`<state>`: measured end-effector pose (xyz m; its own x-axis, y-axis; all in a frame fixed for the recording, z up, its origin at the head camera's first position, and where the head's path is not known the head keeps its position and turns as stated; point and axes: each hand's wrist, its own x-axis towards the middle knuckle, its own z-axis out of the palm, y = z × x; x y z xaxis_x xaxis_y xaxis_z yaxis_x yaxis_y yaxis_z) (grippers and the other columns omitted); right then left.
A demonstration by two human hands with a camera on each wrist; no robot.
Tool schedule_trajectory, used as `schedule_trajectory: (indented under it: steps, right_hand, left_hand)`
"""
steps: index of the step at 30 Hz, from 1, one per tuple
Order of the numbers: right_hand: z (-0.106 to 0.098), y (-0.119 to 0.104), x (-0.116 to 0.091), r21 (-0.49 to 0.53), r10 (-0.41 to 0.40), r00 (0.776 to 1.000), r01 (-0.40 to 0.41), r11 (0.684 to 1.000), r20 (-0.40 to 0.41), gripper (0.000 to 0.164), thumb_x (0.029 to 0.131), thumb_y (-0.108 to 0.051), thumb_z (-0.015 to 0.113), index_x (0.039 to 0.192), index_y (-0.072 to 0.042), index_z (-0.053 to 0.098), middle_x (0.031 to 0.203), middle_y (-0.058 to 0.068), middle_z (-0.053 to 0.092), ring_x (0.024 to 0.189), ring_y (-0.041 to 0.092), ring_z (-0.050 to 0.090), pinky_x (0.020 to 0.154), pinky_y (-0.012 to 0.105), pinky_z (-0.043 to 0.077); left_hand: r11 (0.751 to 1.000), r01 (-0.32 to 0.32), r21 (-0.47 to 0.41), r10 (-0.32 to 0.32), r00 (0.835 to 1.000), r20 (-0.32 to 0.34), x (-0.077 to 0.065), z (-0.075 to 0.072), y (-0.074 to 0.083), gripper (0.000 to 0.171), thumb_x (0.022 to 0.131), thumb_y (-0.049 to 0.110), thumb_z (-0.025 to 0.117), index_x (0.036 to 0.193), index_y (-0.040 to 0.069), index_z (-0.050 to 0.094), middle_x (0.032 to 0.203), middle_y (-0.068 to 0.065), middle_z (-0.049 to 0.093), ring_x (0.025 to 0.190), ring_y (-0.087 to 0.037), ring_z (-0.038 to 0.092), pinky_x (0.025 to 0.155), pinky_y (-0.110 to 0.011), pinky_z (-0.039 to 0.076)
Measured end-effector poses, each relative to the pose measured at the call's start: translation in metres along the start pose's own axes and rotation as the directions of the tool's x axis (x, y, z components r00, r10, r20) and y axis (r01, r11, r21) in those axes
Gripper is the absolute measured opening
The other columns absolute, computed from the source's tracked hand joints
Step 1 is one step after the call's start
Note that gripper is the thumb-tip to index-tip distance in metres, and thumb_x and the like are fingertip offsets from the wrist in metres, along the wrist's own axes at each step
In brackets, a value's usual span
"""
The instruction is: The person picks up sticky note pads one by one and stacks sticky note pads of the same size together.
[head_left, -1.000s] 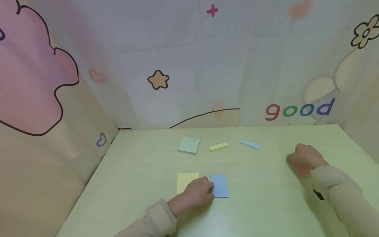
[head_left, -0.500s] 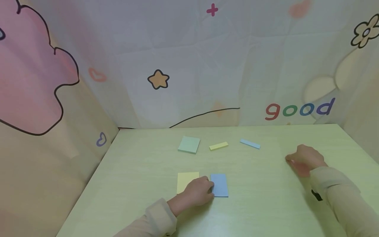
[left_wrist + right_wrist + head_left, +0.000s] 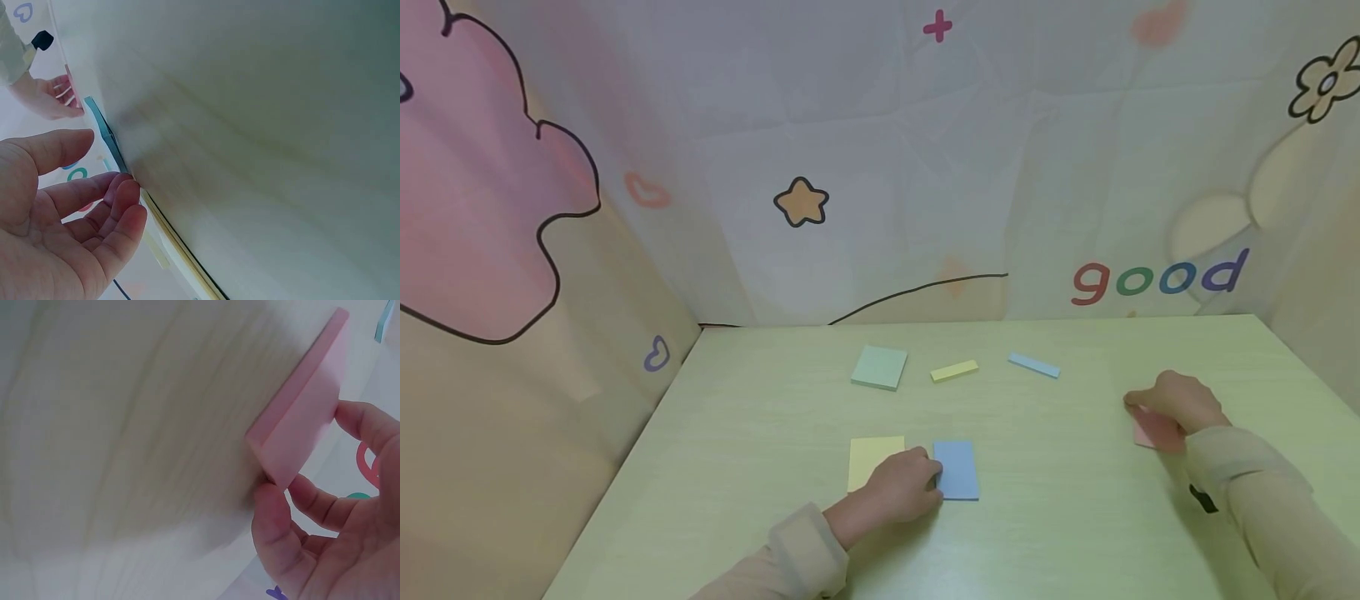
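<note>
A pink sticky note pad [image 3: 1156, 430] is at the right of the table, partly covered by my right hand [image 3: 1183, 398]. The right wrist view shows thumb and fingertips holding the pink pad by its edges, with shadow beside its lower corner. Near the front middle, my left hand [image 3: 902, 487] is at the left edge of a blue sticky note pad [image 3: 957, 471]. Its fingers [image 3: 122, 231] curve loosely by the pad's edge, the thumb apart from them. Under that same hand and wrist, a yellow sticky note pad [image 3: 871, 454] is partly hidden.
Farther back lie a green sticky note pad [image 3: 880, 367], a narrow yellow strip pad [image 3: 954, 372] and a narrow blue strip pad [image 3: 1033, 366]. A printed cloth [image 3: 895, 167] hangs behind the pale table [image 3: 737, 433] and along its sides.
My right hand has shifted slightly toward me, and more of the pink pad shows beneath it. The left hand and the other pads stay where they were.
</note>
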<state>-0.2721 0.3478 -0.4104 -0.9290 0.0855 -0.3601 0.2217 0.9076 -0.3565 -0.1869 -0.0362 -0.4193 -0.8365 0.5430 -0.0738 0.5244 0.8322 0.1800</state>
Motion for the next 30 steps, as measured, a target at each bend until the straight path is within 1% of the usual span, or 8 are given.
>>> schedule_trajectory:
  steps: [6,13,16,18,20,24,26,30]
  right_hand:
    - [0.001,0.002,-0.001,-0.002,-0.005,1.0,0.005,1.0,0.009,0.045,0.078,-0.046,0.052,0.076,-0.001,0.05,0.061,0.005,0.04,0.053,0.016,0.041,0.048,0.026,0.034]
    - [-0.01,0.009,-0.004,-0.093,-0.012,0.999,0.008,0.996,-0.049,0.076,0.081,-0.063,0.037,0.096,0.009,0.052,0.079,0.018,0.053,0.068,0.027,0.049,0.054,0.035,0.036]
    - [-0.014,0.014,-0.002,-0.107,-0.064,0.995,0.055,0.993,-0.083,0.063,0.087,-0.051,0.038,0.1,0.009,0.05,0.088,0.024,0.055,0.071,0.03,0.05,0.053,0.037,0.038]
    - [-0.015,0.017,0.001,-0.142,-0.144,0.984,0.128,0.981,-0.104,0.048,0.088,-0.036,0.043,0.105,0.009,0.048,0.096,0.029,0.054,0.076,0.033,0.051,0.056,0.04,0.041]
    - [-0.014,0.02,0.002,-0.203,-0.245,0.962,0.218,0.955,-0.119,0.037,0.085,-0.018,0.049,0.111,0.008,0.047,0.1,0.03,0.052,0.08,0.036,0.052,0.059,0.043,0.044]
    - [-0.008,0.022,0.001,-0.363,-0.432,0.891,0.36,0.86,-0.14,0.044,0.077,0.003,0.05,0.121,0.003,0.044,0.101,0.03,0.05,0.086,0.041,0.052,0.064,0.05,0.047]
    - [-0.005,0.023,-0.002,-0.433,-0.493,0.858,0.392,0.812,-0.147,0.047,0.077,0.007,0.047,0.123,-0.001,0.044,0.105,0.032,0.049,0.089,0.046,0.051,0.063,0.052,0.046]
    - [0.0,0.023,-0.008,-0.55,-0.563,0.813,0.406,0.73,-0.147,0.044,0.083,-0.002,0.046,0.126,-0.007,0.041,0.119,0.034,0.043,0.101,0.053,0.044,0.067,0.058,0.044]
  left_hand:
    - [1.0,-0.001,0.001,0.001,1.0,0.0,0.0,0.001,0.0,0.01,0.079,0.022,0.06,0.078,0.012,0.06,0.071,0.004,0.048,0.059,-0.006,0.036,0.05,-0.017,0.031]
    - [1.0,0.0,-0.005,0.0,1.0,0.001,0.001,0.001,-0.001,0.009,0.079,0.022,0.06,0.078,0.012,0.06,0.072,0.004,0.048,0.059,-0.006,0.037,0.05,-0.018,0.031]
    - [1.0,0.006,-0.006,-0.006,1.0,0.005,0.001,0.001,-0.001,0.01,0.079,0.022,0.06,0.078,0.013,0.06,0.072,0.004,0.048,0.059,-0.006,0.037,0.05,-0.018,0.031]
    - [1.0,0.009,-0.005,-0.009,1.0,0.007,0.001,0.002,0.0,0.01,0.079,0.022,0.06,0.077,0.013,0.06,0.071,0.004,0.047,0.059,-0.006,0.037,0.05,-0.018,0.031]
    - [1.0,0.009,-0.003,-0.008,1.0,0.007,0.001,0.002,-0.001,0.01,0.079,0.022,0.06,0.077,0.013,0.059,0.07,0.004,0.046,0.058,-0.006,0.037,0.05,-0.018,0.031]
    - [1.0,0.005,-0.003,-0.005,1.0,0.009,0.001,0.003,-0.001,0.01,0.079,0.022,0.059,0.077,0.012,0.059,0.07,0.004,0.046,0.058,-0.006,0.037,0.05,-0.018,0.031]
    - [1.0,0.003,0.0,-0.003,1.0,0.01,0.001,0.003,-0.001,0.01,0.079,0.023,0.06,0.077,0.013,0.059,0.071,0.004,0.046,0.059,-0.006,0.037,0.05,-0.018,0.031]
    - [1.0,0.003,-0.001,-0.003,1.0,0.011,0.001,0.003,-0.001,0.011,0.079,0.023,0.06,0.077,0.013,0.059,0.072,0.004,0.047,0.059,-0.006,0.037,0.05,-0.018,0.031]
